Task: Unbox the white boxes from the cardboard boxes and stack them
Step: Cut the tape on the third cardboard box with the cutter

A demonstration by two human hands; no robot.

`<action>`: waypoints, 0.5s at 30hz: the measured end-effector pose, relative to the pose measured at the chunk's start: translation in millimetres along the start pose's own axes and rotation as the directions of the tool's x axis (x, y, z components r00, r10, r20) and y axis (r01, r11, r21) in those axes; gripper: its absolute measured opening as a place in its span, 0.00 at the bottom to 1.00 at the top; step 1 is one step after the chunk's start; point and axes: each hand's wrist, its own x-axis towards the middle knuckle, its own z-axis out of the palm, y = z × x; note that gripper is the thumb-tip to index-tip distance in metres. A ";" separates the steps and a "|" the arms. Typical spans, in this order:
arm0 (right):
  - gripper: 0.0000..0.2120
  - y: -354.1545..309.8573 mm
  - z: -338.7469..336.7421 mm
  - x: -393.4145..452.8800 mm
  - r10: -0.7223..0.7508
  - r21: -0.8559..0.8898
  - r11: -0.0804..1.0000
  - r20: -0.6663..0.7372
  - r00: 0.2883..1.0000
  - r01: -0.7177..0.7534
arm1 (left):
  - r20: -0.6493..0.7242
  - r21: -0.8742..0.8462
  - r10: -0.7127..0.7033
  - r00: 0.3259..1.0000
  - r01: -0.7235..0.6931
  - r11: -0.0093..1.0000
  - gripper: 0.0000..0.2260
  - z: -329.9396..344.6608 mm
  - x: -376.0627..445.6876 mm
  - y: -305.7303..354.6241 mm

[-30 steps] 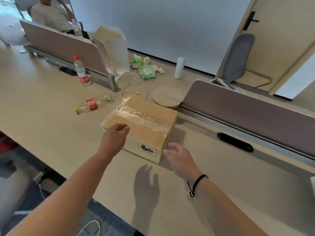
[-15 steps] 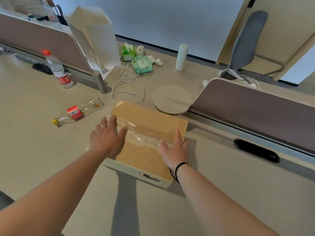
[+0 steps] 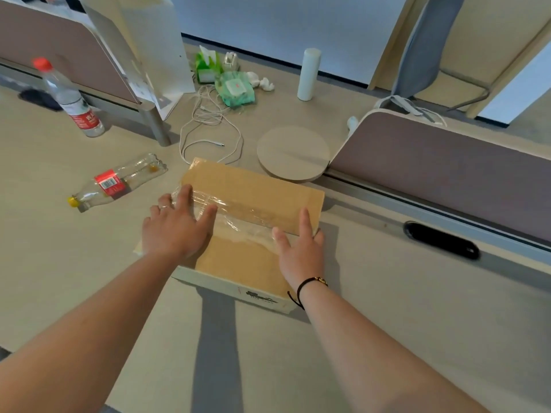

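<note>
A closed cardboard box [image 3: 253, 186] sits on the desk in front of me, its top seam covered by a wrinkled strip of clear tape [image 3: 238, 213]. My left hand [image 3: 176, 228] lies flat on the left end of the tape, fingers spread. At the right end of the tape, my right hand [image 3: 301, 248] rests palm down near the box's right edge, a black cord on its wrist. Neither hand grips anything. No white box shows.
An empty bottle [image 3: 116, 181] lies left of the box and an upright water bottle [image 3: 71, 99] stands beyond it. Behind the box are a white cable [image 3: 208, 129], a round wooden disc [image 3: 293, 153], green tissue packs [image 3: 235, 87] and a white cylinder [image 3: 308, 74]. Desk dividers [image 3: 447, 165] stand to the right and far left.
Both hands came down from in front of the box onto its top and now press on the tape. The view has tipped down and closer to the box.
</note>
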 end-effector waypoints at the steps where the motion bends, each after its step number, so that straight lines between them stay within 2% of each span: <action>1: 0.36 0.0 -1.3 -0.9 -0.001 0.007 1.000 0.011 1.000 0.001 | -0.002 0.014 0.002 1.000 -0.002 1.000 0.35 0.4 -0.4 -0.2; 6: 0.34 12.4 -9.4 -11.3 0.002 0.032 0.999 0.034 0.999 -0.003 | 0.009 0.053 -0.028 1.000 0.028 0.998 0.36 7.9 -19.8 2.9; 15: 0.35 86.4 -64.2 -64.0 -0.022 0.020 1.000 -0.001 1.000 0.022 | 0.068 0.019 -0.035 0.997 0.034 0.999 0.36 19.0 -125.8 48.0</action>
